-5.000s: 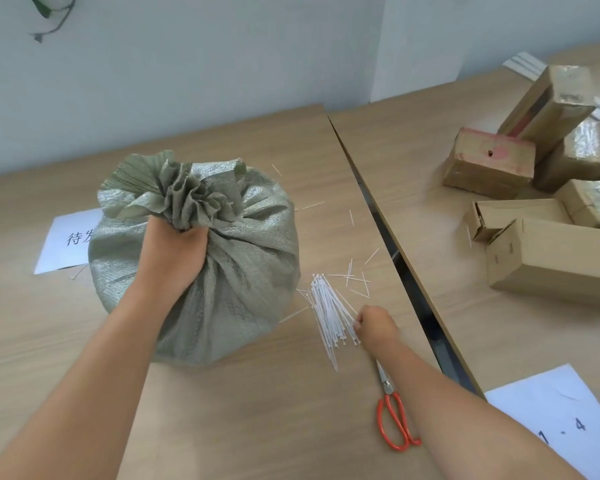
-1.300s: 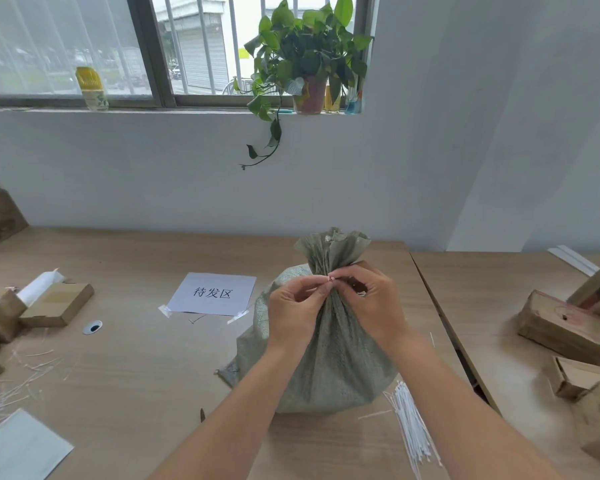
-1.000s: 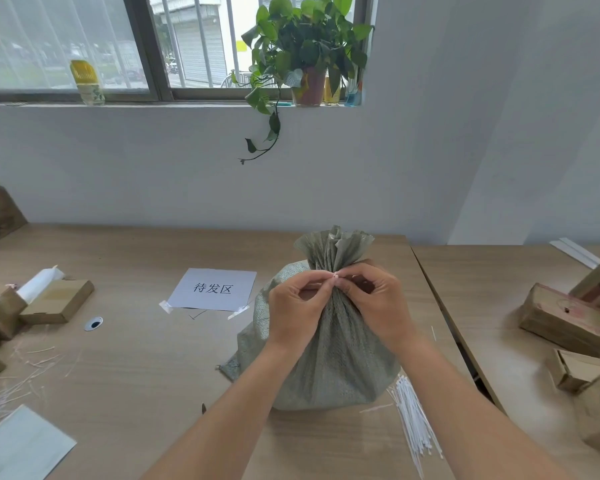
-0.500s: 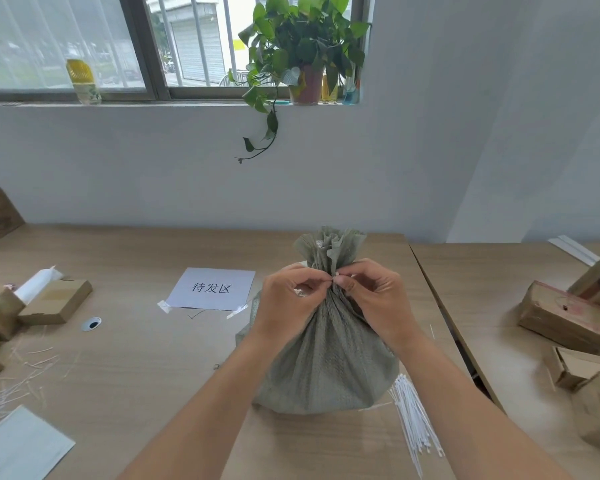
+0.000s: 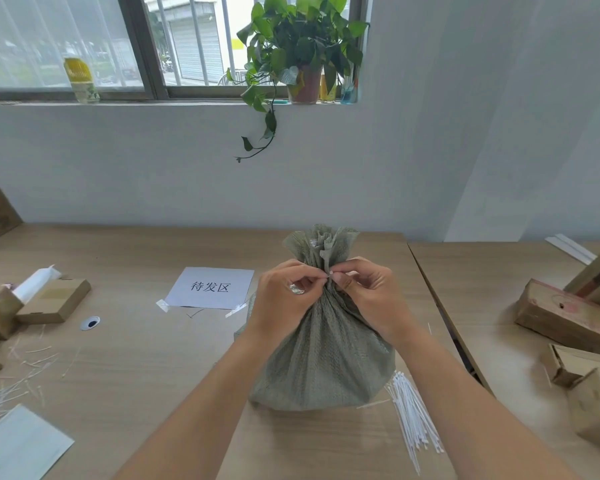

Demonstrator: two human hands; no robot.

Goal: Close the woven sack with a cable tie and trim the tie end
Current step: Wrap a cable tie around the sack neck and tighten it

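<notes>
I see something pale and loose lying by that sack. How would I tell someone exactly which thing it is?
Start at the grey-green sack that both hands pinch at the neck, in the middle of the wooden table. Look at the tabletop beside its lower right edge: there lies a bundle of cable ties. It is a neat sheaf of thin white strips, unlike the scattered offcuts at far left.

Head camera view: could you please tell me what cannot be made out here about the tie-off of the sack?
- Cable tie at the sack neck: hidden by the fingertips of the left hand and the right hand; threaded or not, cannot tell.
- Scissors: none in view; the right forearm covers the table beside the bundle of spare ties.
- Tie tail: too small to see.
</notes>
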